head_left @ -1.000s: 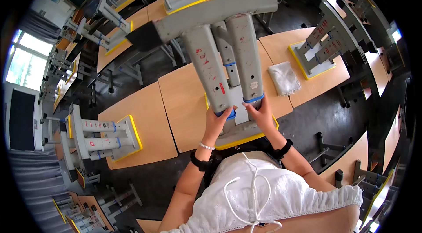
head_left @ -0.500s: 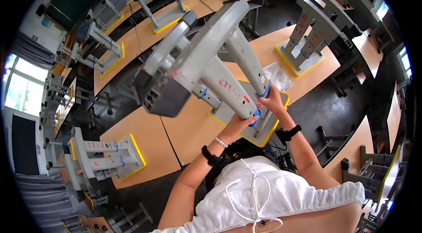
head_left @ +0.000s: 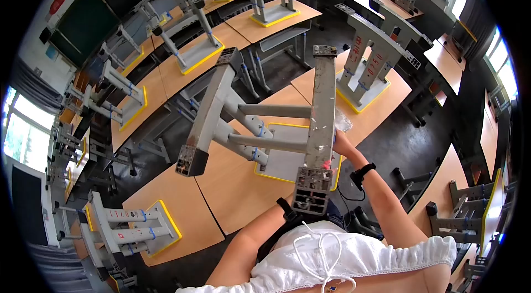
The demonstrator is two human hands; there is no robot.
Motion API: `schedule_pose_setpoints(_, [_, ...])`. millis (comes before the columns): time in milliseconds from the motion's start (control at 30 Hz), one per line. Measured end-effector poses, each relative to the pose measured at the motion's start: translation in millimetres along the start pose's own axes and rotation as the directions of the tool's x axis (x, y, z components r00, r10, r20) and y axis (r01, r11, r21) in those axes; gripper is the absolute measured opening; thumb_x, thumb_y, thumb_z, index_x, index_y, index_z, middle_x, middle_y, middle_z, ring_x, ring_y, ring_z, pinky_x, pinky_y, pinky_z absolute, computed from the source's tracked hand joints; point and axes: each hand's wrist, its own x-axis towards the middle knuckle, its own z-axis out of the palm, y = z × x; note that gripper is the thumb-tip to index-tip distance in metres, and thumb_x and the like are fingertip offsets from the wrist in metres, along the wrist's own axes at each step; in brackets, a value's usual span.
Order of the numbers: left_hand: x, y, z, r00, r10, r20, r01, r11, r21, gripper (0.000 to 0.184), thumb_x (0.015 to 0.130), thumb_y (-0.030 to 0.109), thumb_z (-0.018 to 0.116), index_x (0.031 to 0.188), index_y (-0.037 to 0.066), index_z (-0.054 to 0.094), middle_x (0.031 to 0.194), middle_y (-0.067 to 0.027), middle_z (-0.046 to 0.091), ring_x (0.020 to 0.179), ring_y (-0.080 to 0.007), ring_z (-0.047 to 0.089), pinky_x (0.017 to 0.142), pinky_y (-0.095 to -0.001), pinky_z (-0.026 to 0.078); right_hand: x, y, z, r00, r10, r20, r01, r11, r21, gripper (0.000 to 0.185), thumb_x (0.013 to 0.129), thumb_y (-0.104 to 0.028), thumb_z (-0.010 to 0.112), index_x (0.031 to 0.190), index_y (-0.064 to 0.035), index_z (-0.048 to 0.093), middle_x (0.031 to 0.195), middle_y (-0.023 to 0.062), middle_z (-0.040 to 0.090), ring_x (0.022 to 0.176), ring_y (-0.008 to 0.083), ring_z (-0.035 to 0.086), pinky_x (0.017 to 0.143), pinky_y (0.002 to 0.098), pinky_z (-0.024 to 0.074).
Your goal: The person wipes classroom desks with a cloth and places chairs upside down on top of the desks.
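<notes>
An upturned stool (head_left: 282,168) lies with its yellow-edged seat on the desk before me, and its grey metal legs and two foot bars rise toward the camera. The right foot bar (head_left: 322,110) ends in a dirty black cap near my waist. My right hand (head_left: 344,143) is at the stool's right side, its fingers mostly hidden behind that bar, so its grip cannot be made out. My left hand is hidden behind the stool's near end; only the forearm with a black wristband shows. A clear plastic bag (head_left: 343,121) lies partly hidden beyond my right hand.
Another upturned stool (head_left: 362,85) stands on the desk to the right, and one more (head_left: 163,226) at the lower left. The wooden desktop (head_left: 202,188) has a seam on the left. Rows of desks with upturned stools stand ahead. A dark cable hangs by my right forearm.
The stool has turned so that its two foot bars now point toward me, with the crossbars showing. My left hand has gone out of sight behind it. The view has shifted too.
</notes>
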Motion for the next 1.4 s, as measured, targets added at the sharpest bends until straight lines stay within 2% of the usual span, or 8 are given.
schedule_pose_setpoints(133, [-3, 29, -1, 0.983, -0.075, 0.168, 0.113, 0.965, -0.235, 0.038, 0.086, 0.031, 0.048, 0.116, 0.008, 0.050, 0.107, -0.0065, 0.055, 0.094, -0.0150, 0.054, 0.081, -0.0288, 0.045, 7, 17, 6, 0.999, -0.021, 0.030, 0.019, 0.997, 0.078, 0.057, 0.057, -0.012, 0.069, 0.108, -0.0018, 0.047, 0.094, 0.0172, 0.060, 0.088, 0.0272, 0.057, 0.078, 0.0343, 0.0439])
schedule_pose_setpoints(267, [-13, 67, -11, 0.977, -0.174, 0.124, 0.146, 0.967, 0.207, 0.045, 0.090, 0.033, 0.041, 0.125, 0.004, 0.042, 0.116, -0.0064, 0.050, 0.102, -0.0120, 0.050, 0.087, -0.0260, 0.042, 18, 35, 32, 0.991, -0.105, 0.079, 0.101, 0.994, 0.050, 0.056, 0.058, -0.014, 0.070, 0.108, -0.0027, 0.047, 0.095, 0.0160, 0.059, 0.088, 0.0270, 0.056, 0.079, 0.0346, 0.0436])
schedule_pose_setpoints(333, [-10, 41, -9, 0.989, -0.149, -0.004, 0.149, 0.988, 0.046, 0.045, 0.084, 0.031, 0.051, 0.121, 0.006, 0.045, 0.113, -0.0071, 0.051, 0.102, -0.0146, 0.050, 0.088, -0.0280, 0.040, 22, 21, 39, 0.989, -0.095, 0.118, 0.085, 0.993, 0.085, 0.057, 0.058, -0.015, 0.070, 0.109, -0.0034, 0.046, 0.096, 0.0152, 0.058, 0.089, 0.0269, 0.056, 0.079, 0.0345, 0.0433])
schedule_pose_setpoints(533, [1, -71, -16, 0.938, 0.251, -0.238, -0.235, 0.968, 0.092, 0.045, 0.071, 0.023, 0.071, 0.109, 0.005, 0.054, 0.104, -0.0082, 0.058, 0.096, -0.0193, 0.053, 0.086, -0.0332, 0.040, 41, -3, 55, 0.958, -0.086, 0.273, 0.042, 0.986, 0.162, 0.060, 0.056, -0.015, 0.073, 0.110, -0.0076, 0.047, 0.096, 0.0135, 0.057, 0.090, 0.0267, 0.055, 0.080, 0.0337, 0.0432])
schedule_pose_setpoints(733, [5, 14, -27, 0.933, -0.314, -0.177, 0.318, 0.948, -0.011, 0.033, 0.088, 0.017, 0.048, 0.120, 0.010, 0.047, 0.088, -0.0022, 0.056, 0.077, -0.0153, 0.055, 0.070, -0.0286, 0.048, 77, 43, 93, 0.902, -0.161, 0.400, 0.078, 0.973, 0.215, 0.054, 0.061, -0.016, 0.073, 0.109, -0.0071, 0.050, 0.098, 0.0124, 0.059, 0.093, 0.0238, 0.056, 0.081, 0.0334, 0.0435])
schedule_pose_setpoints(1000, [96, -100, 1, 0.853, -0.003, -0.523, -0.200, 0.922, -0.332, 0.032, 0.076, 0.002, 0.060, 0.106, 0.003, 0.050, 0.097, -0.0049, 0.056, 0.090, -0.0131, 0.050, 0.080, -0.0266, 0.042, 108, -62, 15, 0.698, -0.112, 0.707, -0.592, 0.467, 0.658, 0.021, 0.073, -0.012, 0.065, 0.093, -0.0065, 0.061, 0.088, 0.0065, 0.061, 0.081, 0.0156, 0.057, 0.070, 0.0287, 0.0468])
schedule_pose_setpoints(1233, [150, -117, 2, 0.773, -0.273, -0.573, -0.189, 0.763, -0.618, 0.035, 0.074, 0.008, 0.064, 0.105, -0.001, 0.050, 0.099, -0.0096, 0.057, 0.090, -0.0161, 0.053, 0.080, -0.0295, 0.042, 172, -54, 12, 0.722, -0.479, 0.499, 0.122, 0.798, 0.590, 0.017, 0.076, -0.016, 0.063, 0.089, -0.0049, 0.060, 0.083, 0.0040, 0.058, 0.077, 0.0144, 0.051, 0.071, 0.0311, 0.0453])
schedule_pose_setpoints(1400, [168, -126, 2, 0.660, -0.140, -0.738, -0.247, 0.887, -0.389, 0.033, 0.073, 0.011, 0.065, 0.100, -0.003, 0.052, 0.094, -0.0102, 0.059, 0.085, -0.0172, 0.054, 0.077, -0.0301, 0.044, 190, -42, 17, 0.621, -0.204, 0.757, -0.438, 0.711, 0.550, 0.027, 0.075, -0.018, 0.065, 0.096, -0.0044, 0.058, 0.094, 0.0077, 0.060, 0.087, 0.0184, 0.054, 0.078, 0.0337, 0.0441])
